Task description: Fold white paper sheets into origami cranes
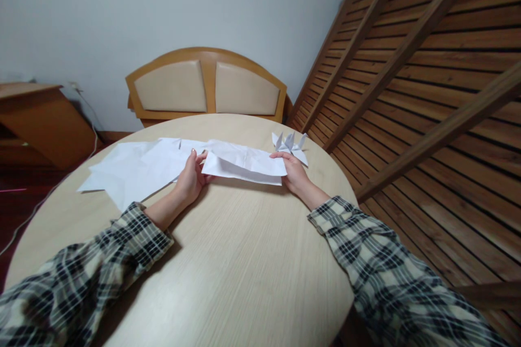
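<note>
A white sheet of paper (244, 162), creased and folded lengthwise, is held a little above the table between my two hands. My left hand (192, 176) grips its left end, with the thumb on top and fingers partly beneath. At the right end, my right hand (293, 172) pinches the paper, thumb over the upper face. Just beyond the right hand stand several folded white paper cranes (290, 143) close together. Left of my left hand lie loose white paper sheets (138, 165), overlapping and spread at angles.
The round light-wood table (232, 260) fills the middle. Behind it stands a headboard (210, 84) with cream panels against the wall. Wooden slats (431, 87) lean along the right side. A brown cabinet (44, 119) and a white cable (94, 135) are at left.
</note>
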### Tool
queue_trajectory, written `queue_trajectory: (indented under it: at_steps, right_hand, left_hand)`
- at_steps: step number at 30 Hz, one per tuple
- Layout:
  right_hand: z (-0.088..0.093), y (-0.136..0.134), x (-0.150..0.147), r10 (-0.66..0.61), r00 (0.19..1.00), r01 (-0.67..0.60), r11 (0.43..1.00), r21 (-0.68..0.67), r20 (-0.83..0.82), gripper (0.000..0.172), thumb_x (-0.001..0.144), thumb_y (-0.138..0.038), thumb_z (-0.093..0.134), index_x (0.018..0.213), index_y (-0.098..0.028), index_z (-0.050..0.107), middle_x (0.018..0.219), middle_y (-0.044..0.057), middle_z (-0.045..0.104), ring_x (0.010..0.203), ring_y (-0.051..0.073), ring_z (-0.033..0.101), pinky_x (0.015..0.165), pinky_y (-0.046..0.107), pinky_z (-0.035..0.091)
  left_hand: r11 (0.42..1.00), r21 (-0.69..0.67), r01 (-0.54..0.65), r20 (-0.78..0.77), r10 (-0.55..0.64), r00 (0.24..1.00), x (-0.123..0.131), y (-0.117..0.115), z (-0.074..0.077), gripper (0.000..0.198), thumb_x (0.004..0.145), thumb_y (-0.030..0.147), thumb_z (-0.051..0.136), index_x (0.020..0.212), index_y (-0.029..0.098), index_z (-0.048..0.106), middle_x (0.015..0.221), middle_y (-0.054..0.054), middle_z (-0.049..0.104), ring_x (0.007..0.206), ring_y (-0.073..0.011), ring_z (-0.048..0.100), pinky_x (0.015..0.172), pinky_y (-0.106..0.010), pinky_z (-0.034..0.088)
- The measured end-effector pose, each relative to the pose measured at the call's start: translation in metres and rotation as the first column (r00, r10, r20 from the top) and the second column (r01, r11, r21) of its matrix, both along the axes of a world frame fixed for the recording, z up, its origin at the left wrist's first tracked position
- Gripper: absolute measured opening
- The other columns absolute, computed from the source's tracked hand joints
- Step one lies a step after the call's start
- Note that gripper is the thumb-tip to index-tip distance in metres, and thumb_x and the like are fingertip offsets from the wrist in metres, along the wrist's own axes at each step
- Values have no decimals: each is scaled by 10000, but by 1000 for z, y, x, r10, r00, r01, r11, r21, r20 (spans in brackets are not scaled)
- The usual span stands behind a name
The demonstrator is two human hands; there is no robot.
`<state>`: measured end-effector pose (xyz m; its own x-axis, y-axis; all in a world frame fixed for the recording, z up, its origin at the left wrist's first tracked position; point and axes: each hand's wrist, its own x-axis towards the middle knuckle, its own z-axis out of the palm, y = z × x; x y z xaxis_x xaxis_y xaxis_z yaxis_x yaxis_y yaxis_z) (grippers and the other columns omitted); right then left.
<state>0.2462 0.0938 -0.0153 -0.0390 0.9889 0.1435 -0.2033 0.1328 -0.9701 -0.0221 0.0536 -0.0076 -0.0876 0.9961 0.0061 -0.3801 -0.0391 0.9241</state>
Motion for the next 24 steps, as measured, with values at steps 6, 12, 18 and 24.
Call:
queue_trajectory:
  at_steps: [6, 12, 18, 24]
  right_hand:
    - [1, 0, -1, -57, 997, 56, 998, -17, -49, 188, 630, -248, 632, 806, -223, 693, 800, 13, 684, 740, 189, 606, 658, 330, 479]
    - [3, -5, -8, 12, 999, -14, 999, -52, -40, 170, 635, -214, 621, 778, -218, 711, 795, 22, 692, 750, 182, 611, 674, 329, 488]
    - [0, -6, -12, 64, 998, -63, 997, -42, 11, 159, 657, -206, 621, 775, -224, 726, 838, 23, 700, 754, 161, 599, 655, 297, 476]
    - [1, -13, -14, 226, 964, -226, 974, -14, 140, 183, 692, -197, 592, 777, -224, 751, 912, 36, 717, 788, 155, 609, 721, 314, 495]
  left_hand:
    - [978, 29, 208, -79, -205, 976, -1, -10, 5, 529, 839, 654, 533, 910, 148, 669, 918, -138, 732, 855, -241, 691, 726, -326, 560]
    - [944, 6, 331, -266, -317, 910, 7, -15, 5, 205, 803, 310, 692, 855, 121, 754, 966, -193, 740, 840, -259, 693, 753, -344, 560]
    - [944, 44, 328, -341, -294, 893, 9, -19, 9, 121, 651, 164, 791, 767, 165, 756, 880, -152, 753, 907, -317, 677, 866, -429, 546]
    - [975, 102, 197, -372, -147, 917, 8, -19, 6, 291, 615, 128, 806, 893, 179, 739, 1010, -153, 731, 1117, -376, 608, 922, -440, 520]
